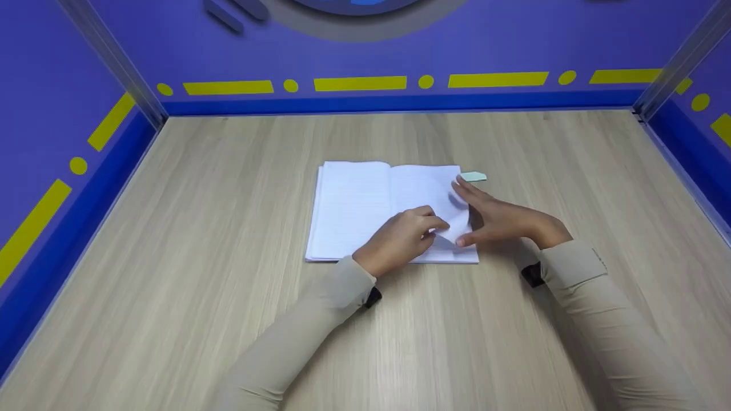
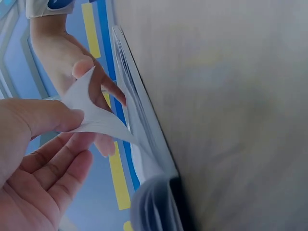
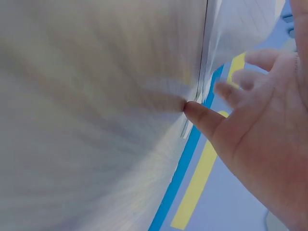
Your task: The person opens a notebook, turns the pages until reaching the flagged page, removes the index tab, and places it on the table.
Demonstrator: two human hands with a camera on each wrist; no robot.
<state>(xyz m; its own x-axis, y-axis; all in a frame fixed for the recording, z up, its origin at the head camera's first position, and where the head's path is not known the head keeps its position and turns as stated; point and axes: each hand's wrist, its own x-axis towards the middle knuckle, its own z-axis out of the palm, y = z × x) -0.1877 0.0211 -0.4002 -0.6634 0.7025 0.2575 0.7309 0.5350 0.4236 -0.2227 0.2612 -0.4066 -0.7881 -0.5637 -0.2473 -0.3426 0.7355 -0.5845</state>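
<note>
An open notebook (image 1: pixel 354 211) with lined white pages lies on the table, its spine running away from me. Between thumb and forefinger, my left hand (image 1: pixel 403 235) pinches the lower part of a right-side page (image 2: pixel 103 118); the left wrist view shows that page lifted and curling away from the stack. My right hand (image 1: pixel 498 218) is at the notebook's right edge, fingers spread, with the thumb close to the raised page corner. In the right wrist view, its little finger (image 3: pixel 204 118) reaches down beside the notebook edge. A pale green slip (image 1: pixel 474 176) sticks out past the top right.
The wood-grain table (image 1: pixel 200 228) carries the notebook near its middle. Blue panels (image 1: pixel 365 63) with yellow marks wall it at the back and both sides. Dark bands (image 1: pixel 533 275) show at the wrists under beige sleeves.
</note>
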